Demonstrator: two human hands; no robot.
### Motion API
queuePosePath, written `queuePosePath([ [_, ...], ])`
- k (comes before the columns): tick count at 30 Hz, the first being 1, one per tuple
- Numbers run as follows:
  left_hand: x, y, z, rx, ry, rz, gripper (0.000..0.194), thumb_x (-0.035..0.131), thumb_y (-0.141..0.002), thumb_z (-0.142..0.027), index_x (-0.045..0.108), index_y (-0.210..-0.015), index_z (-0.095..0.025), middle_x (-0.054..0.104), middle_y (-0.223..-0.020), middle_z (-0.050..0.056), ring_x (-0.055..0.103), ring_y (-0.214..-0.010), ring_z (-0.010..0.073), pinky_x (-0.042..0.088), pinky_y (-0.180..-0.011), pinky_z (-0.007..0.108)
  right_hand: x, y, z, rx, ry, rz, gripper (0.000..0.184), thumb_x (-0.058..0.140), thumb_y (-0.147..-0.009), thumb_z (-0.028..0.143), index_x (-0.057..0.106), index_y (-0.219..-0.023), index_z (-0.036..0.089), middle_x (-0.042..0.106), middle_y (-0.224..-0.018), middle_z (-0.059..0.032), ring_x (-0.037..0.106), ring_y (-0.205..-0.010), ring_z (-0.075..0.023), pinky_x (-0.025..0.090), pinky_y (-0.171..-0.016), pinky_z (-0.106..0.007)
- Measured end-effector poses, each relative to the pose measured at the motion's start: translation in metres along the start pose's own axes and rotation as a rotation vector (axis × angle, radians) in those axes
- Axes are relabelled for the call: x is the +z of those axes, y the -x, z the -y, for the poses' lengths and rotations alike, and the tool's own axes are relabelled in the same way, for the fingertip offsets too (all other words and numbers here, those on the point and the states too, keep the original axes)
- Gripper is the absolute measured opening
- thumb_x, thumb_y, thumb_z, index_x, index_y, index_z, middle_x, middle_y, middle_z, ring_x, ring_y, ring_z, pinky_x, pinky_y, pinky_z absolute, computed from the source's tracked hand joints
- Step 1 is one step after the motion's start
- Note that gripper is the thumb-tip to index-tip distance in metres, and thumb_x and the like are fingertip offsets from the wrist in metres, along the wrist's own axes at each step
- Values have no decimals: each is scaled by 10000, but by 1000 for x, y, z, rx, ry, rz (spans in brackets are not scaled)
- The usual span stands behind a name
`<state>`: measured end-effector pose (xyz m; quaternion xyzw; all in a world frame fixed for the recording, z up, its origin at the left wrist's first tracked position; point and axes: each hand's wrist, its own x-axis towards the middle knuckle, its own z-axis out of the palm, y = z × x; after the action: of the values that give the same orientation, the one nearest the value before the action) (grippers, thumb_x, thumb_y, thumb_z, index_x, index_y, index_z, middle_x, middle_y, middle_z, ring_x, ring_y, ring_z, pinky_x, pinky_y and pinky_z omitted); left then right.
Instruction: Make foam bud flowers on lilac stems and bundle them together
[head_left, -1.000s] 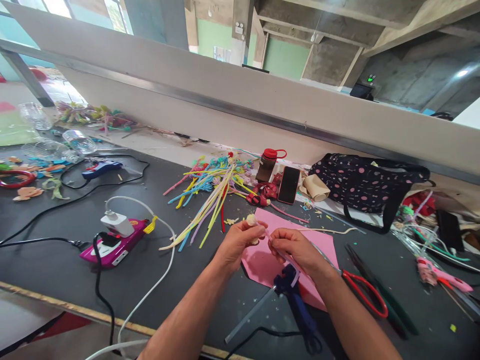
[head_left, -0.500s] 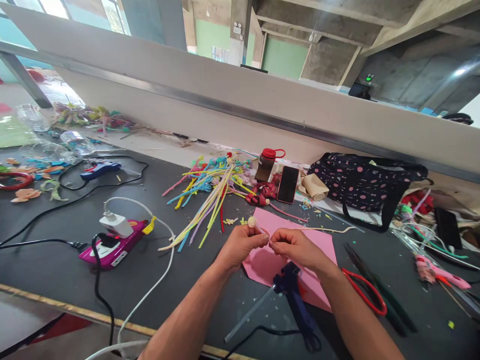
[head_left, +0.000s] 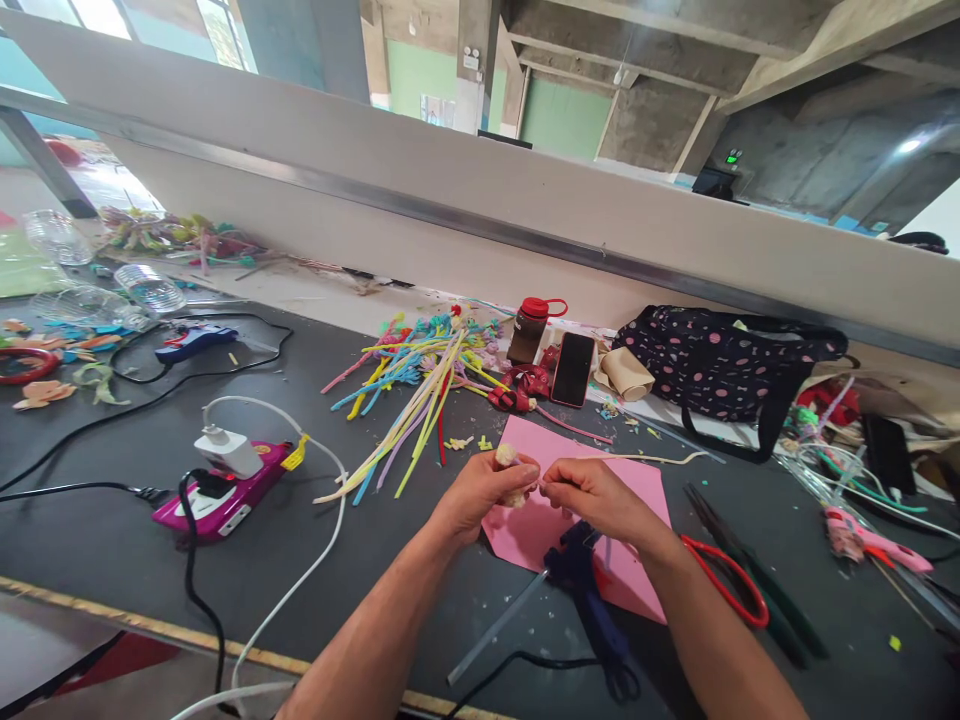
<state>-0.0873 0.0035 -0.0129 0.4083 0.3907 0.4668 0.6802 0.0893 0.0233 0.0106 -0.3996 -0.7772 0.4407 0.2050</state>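
My left hand (head_left: 480, 493) is closed around a small cream-coloured fuzzy piece (head_left: 506, 455), which shows above and below the fingers. Close beside it, fingertips nearly meeting the left ones, my right hand (head_left: 589, 497) is pinched on a thin pale purple strip, mostly hidden by the fingers. Both hands are above a pink sheet (head_left: 517, 540). Under the right hand lies a dark blue glue gun (head_left: 589, 590), a clear glue stick (head_left: 495, 630) jutting from its rear.
Pipe cleaners (head_left: 405, 410) are heaped behind the hands. Red-handled scissors (head_left: 727, 585) and dark pliers (head_left: 780, 600) lie at right. A magenta power strip (head_left: 232, 505) with cords sits at left. Farther back are a bottle (head_left: 529, 335), a phone (head_left: 572, 370) and a patterned bag (head_left: 720, 370).
The pale purple strip, plainly visible along my right hand earlier, is now mostly hidden. My left fingers have turned the cream piece slightly. Both hands stay over the pink sheet.
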Motion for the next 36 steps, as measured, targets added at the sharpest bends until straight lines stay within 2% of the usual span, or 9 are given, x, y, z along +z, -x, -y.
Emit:
queuePosePath([
  [7, -7, 2, -10, 75, -89, -170, 329, 663, -664, -372, 688, -923, -171, 677, -867, 75, 579, -760, 169, 364, -578, 224, -9, 4, -2, -59, 176, 63, 157, 496, -812, 224, 625, -735, 180, 582, -632, 16, 507, -581, -113, 359, -531, -206],
  [12, -9, 3, -6, 123, -427, -23, 188, 697, -615, -314, 720, -698, -147, 666, -697, 46, 553, -631, 163, 374, -580, 249, -13, 8, 0, -92, 304, 81, 144, 516, -790, 202, 647, -732, 189, 620, -669, 8, 518, -615, -121, 352, -568, -217],
  [14, -8, 2, -7, 136, -317, -71, 235, 693, -622, -348, 716, -745, -149, 670, -707, 47, 569, -664, 175, 395, -617, 256, -13, 7, 1, -81, 248, 43, 150, 513, -795, 216, 637, -718, 185, 602, -649, 10, 515, -601, -118, 355, -561, -217],
  [17, -7, 2, -11, 137, 96, -156, 400, 595, -698, -490, 681, -886, -148, 668, -775, 68, 592, -720, 184, 428, -673, 281, -10, 5, 2, -6, 24, -52, 169, 498, -813, 264, 607, -720, 174, 557, -618, 17, 503, -547, -107, 371, -522, -213],
  [20, -6, 4, -14, 125, 354, -85, 473, 541, -717, -551, 656, -923, -142, 662, -847, 99, 598, -765, 196, 446, -697, 306, -7, 1, 3, 38, -167, -149, 176, 516, -804, 296, 572, -695, 169, 539, -615, 20, 498, -511, -96, 385, -507, -215],
  [23, 0, 5, -11, 113, 331, -40, 439, 691, -631, -416, 639, -982, -158, 656, -929, 98, 590, -825, 198, 442, -713, 293, -4, -1, 5, 32, -263, -226, 187, 535, -788, 309, 552, -665, 169, 527, -600, 23, 493, -500, -94, 389, -504, -219],
  [26, 11, 5, -1, 74, 248, -98, 445, 782, -523, -236, 649, -941, -162, 665, -853, 63, 585, -779, 173, 422, -674, 259, 3, -3, 7, 10, -286, -303, 186, 529, -791, 318, 567, -681, 172, 530, -603, 19, 493, -512, -100, 393, -504, -223],
  [33, 23, -1, 19, 114, 372, -308, 218, 749, -587, -261, 659, -762, -169, 619, -714, -15, 530, -621, 87, 383, -590, 213, 27, -6, 9, -21, -180, -340, 179, 504, -810, 305, 572, -696, 185, 558, -630, 13, 513, -529, -108, 404, -515, -225],
  [36, 17, 0, 13, 103, 359, -295, 206, 735, -600, -294, 650, -742, -171, 609, -707, -12, 536, -639, 95, 382, -583, 209, 28, -7, 7, -18, -159, -309, 178, 491, -821, 296, 577, -710, 187, 561, -637, 14, 520, -535, -111, 408, -519, -226],
])
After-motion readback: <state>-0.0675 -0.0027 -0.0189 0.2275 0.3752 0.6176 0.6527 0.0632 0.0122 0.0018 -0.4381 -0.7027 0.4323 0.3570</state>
